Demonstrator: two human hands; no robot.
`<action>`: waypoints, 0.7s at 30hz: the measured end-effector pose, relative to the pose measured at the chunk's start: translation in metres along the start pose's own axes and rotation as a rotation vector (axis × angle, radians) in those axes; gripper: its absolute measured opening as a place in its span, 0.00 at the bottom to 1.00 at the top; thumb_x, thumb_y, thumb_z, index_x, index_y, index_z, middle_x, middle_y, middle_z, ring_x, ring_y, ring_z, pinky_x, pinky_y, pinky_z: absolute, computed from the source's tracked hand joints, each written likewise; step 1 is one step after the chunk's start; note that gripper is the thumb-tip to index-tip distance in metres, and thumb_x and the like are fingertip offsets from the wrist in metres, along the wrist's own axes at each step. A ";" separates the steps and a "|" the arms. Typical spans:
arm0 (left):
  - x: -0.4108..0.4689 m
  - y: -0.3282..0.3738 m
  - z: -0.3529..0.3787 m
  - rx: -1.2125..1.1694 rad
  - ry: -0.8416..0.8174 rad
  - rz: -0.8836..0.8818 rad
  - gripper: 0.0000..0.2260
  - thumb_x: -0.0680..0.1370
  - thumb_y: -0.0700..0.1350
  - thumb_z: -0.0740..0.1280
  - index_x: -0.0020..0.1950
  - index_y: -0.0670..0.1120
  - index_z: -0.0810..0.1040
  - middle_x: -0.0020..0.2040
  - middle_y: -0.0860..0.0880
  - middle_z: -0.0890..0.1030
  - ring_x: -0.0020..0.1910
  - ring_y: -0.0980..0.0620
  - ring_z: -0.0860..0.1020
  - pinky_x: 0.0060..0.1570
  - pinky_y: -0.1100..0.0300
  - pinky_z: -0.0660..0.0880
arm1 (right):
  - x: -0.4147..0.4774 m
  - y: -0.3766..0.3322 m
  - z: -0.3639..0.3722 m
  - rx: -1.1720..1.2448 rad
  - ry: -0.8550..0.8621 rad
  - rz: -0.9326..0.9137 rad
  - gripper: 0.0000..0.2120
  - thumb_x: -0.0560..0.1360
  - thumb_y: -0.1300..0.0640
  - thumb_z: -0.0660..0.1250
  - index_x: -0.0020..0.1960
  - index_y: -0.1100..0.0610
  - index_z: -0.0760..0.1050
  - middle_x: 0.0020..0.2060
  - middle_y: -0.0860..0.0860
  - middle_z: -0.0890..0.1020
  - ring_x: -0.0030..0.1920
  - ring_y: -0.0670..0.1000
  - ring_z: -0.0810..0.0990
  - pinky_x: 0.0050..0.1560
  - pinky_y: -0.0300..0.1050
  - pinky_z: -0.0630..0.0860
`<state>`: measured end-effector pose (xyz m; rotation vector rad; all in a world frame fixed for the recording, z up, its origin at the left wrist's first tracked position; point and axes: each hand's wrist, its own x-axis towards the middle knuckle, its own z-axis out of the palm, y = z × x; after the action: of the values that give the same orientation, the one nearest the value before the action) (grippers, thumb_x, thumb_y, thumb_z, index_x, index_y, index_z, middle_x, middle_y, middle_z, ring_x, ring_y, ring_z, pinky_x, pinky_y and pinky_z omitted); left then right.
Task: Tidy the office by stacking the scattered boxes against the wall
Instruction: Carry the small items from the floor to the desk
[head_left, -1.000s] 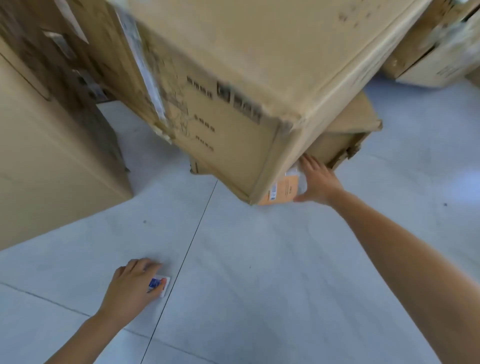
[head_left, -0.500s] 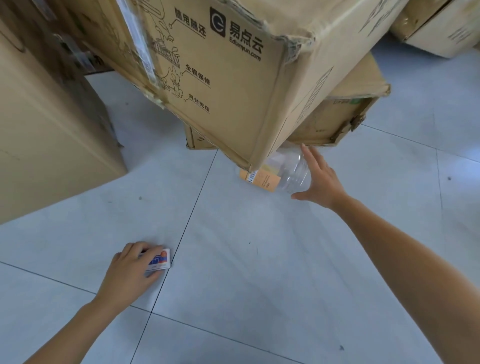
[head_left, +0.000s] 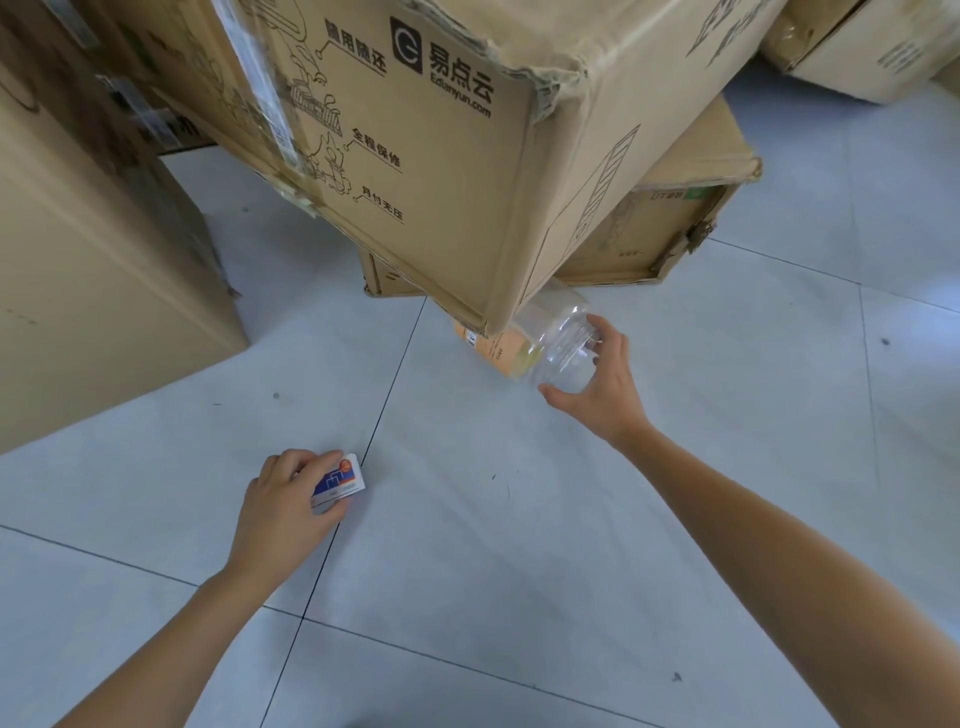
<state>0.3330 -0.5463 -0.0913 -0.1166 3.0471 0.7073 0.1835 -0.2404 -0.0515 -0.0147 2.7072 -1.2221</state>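
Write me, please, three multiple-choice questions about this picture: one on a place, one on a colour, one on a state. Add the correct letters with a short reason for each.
1. Where is the clear jar relative to the printed carton?
A) on top of it
B) on its side, at its lower corner
C) inside it

2. What colour is the jar's label?
A) green
B) orange
C) black

3. What does the left hand do?
A) lies flat on the floor
B) grips the small box
C) holds the jar

Answers:
1 B: the jar lies sideways, partly under the carton's corner.
2 B: the label is plainly orange.
3 B: the hand curls round the box.
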 end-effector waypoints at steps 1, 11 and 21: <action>-0.001 0.003 -0.004 -0.002 -0.012 0.008 0.24 0.55 0.33 0.81 0.50 0.41 0.82 0.40 0.43 0.78 0.36 0.38 0.78 0.33 0.56 0.69 | -0.004 -0.002 -0.006 -0.014 0.002 0.009 0.42 0.65 0.61 0.76 0.72 0.57 0.56 0.65 0.55 0.62 0.64 0.52 0.68 0.57 0.34 0.64; -0.021 0.131 -0.145 -0.208 -0.225 -0.289 0.20 0.70 0.39 0.73 0.62 0.44 0.78 0.53 0.44 0.76 0.54 0.43 0.71 0.50 0.53 0.70 | -0.107 -0.092 -0.147 -0.175 -0.032 0.356 0.43 0.64 0.56 0.76 0.72 0.51 0.57 0.58 0.54 0.63 0.64 0.56 0.66 0.62 0.41 0.64; -0.013 0.335 -0.362 -0.260 -0.343 -0.026 0.20 0.71 0.42 0.73 0.62 0.43 0.78 0.53 0.42 0.77 0.54 0.41 0.73 0.51 0.52 0.71 | -0.233 -0.290 -0.367 -0.297 -0.018 0.475 0.43 0.66 0.50 0.75 0.74 0.49 0.55 0.66 0.54 0.62 0.67 0.57 0.62 0.64 0.46 0.64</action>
<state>0.3229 -0.4044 0.3810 -0.0316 2.6165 1.0019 0.3363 -0.1414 0.4384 0.5411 2.6288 -0.6788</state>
